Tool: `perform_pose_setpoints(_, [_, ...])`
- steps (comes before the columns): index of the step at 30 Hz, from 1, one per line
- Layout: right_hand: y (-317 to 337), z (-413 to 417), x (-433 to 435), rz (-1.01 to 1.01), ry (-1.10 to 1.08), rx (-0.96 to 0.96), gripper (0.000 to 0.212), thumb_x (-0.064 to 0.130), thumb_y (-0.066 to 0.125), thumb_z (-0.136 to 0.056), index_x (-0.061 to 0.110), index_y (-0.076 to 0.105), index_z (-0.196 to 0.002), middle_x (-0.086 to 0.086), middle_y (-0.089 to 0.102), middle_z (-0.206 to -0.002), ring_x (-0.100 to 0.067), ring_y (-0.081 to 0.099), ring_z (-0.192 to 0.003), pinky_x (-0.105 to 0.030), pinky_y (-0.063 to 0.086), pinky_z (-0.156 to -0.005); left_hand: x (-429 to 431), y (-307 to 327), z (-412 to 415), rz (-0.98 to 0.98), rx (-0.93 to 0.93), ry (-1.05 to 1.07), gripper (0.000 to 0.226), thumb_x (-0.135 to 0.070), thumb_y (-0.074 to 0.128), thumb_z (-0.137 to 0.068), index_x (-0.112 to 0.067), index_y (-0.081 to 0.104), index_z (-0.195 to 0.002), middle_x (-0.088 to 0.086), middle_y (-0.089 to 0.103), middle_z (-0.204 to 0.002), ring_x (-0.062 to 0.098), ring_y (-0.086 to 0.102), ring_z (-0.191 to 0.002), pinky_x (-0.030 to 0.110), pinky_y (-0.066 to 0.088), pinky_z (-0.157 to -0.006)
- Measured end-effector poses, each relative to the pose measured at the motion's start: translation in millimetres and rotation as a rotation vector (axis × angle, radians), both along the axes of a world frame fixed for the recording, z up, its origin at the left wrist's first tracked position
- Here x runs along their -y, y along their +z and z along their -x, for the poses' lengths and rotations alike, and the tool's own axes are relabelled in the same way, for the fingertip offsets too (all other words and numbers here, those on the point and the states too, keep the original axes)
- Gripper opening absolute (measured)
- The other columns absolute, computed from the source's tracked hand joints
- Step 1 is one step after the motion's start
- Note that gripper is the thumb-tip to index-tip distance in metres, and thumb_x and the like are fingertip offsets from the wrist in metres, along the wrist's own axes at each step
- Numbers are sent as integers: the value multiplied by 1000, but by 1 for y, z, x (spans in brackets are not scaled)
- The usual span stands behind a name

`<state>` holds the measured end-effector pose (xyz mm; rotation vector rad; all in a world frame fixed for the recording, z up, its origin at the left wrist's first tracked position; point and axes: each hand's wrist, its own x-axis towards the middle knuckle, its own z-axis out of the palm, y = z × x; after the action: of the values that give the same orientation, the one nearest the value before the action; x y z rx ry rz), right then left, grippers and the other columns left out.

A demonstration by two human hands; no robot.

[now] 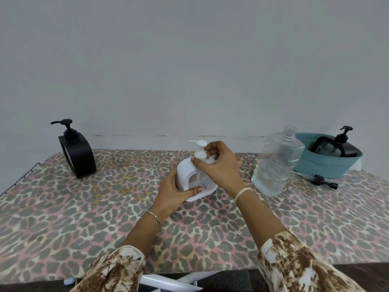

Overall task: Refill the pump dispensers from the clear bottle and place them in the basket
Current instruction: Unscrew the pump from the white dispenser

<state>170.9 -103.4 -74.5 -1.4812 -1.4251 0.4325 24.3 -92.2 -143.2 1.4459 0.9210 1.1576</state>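
Observation:
A white pump dispenser [186, 172] stands at the middle of the leopard-print table [84, 207]. My left hand [172, 197] grips its body from the left, thumb across the front. My right hand [219, 167] pinches the white pump collar [200, 155] at the top. The clear bottle [275, 165], uncapped and partly filled with clear liquid, stands just right of my right hand. A black pump dispenser [76, 152] stands at the far left. Another black dispenser [339, 146] lies inside the teal basket [324, 167] at the far right.
A small black cap or pump part [323, 181] lies on the table in front of the basket. A plain wall rises behind the table. The table's metal edge [21, 178] shows at the left.

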Motion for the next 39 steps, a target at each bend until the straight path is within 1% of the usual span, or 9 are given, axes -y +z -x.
perform_pose_setpoints(4, [3, 2, -1, 28, 93, 22, 35, 46, 62, -62, 36, 59, -95, 19, 63, -92, -11, 57, -100, -49, 43, -94, 1, 1, 0, 4, -2, 3, 66, -9, 84, -69, -36, 52, -120, -8, 66, -119, 7, 64, -106, 26, 54, -88])
perform_pose_setpoints(9, [7, 4, 1, 3, -27, 83, 41, 59, 64, -57, 36, 51, -88, 19, 59, -87, -8, 58, -89, -48, 43, -91, 2, 1, 0, -8, -6, -6, 67, -9, 84, -69, -35, 53, -122, -7, 66, -118, 8, 64, -107, 26, 54, -88])
perform_pose_setpoints(13, [5, 5, -2, 71, 135, 7, 44, 44, 60, -58, 37, 56, -102, 15, 64, -99, -13, 58, -103, -49, 44, -95, 1, -1, 1, -9, -16, 9, 66, -12, 85, -68, -34, 54, -121, -7, 67, -118, 9, 65, -106, 28, 54, -88])
perform_pose_setpoints(17, [6, 4, -2, 11, -7, 17, 46, 53, 72, -60, 27, 53, -93, 12, 58, -90, -12, 57, -89, -41, 48, -85, 0, -2, 1, -9, -28, 14, 68, -13, 86, -68, -34, 53, -124, -7, 67, -118, 9, 65, -107, 28, 54, -88])
perform_pose_setpoints(21, [7, -1, -3, 117, 132, -48, 35, 31, 72, -70, 20, 65, -102, 10, 64, -92, -9, 59, -85, -45, 49, -90, 0, -3, 1, -9, -43, 25, 67, -15, 87, -67, -34, 54, -122, -8, 67, -118, 7, 65, -106, 28, 54, -88])
perform_pose_setpoints(27, [11, -2, -2, 78, -20, 183, 49, 67, 66, -57, 31, 58, -88, 16, 60, -85, -7, 57, -84, -36, 43, -83, 0, -2, 0, -13, -57, 36, 69, -16, 87, -66, -40, 52, -120, -10, 66, -119, 6, 64, -107, 27, 53, -89])
perform_pose_setpoints(31, [21, -3, 0, 105, 5, 281, 21, 39, 73, -67, 27, 59, -76, 13, 61, -69, -8, 56, -69, -33, 44, -74, 0, -4, 0, -26, -81, 52, 66, -19, 88, -65, -38, 54, -119, -9, 67, -117, 7, 65, -105, 31, 54, -91])
perform_pose_setpoints(35, [42, -7, 5, 57, 54, 109, 20, 27, 74, -69, 19, 65, -85, 9, 62, -72, -6, 53, -61, -21, 44, -59, 0, -4, 0, -35, -109, 74, 68, -23, 89, -64, -38, 54, -120, -10, 66, -117, 7, 64, -105, 32, 53, -91])
perform_pose_setpoints(39, [67, -23, 13, 29, 80, -44, 19, 18, 75, -66, 15, 69, -83, 3, 68, -77, -10, 58, -65, -28, 51, -66, 2, -4, -1, -67, -143, 112, 71, -21, 89, -64, -31, 54, -125, -10, 65, -117, 7, 63, -106, 30, 53, -90])
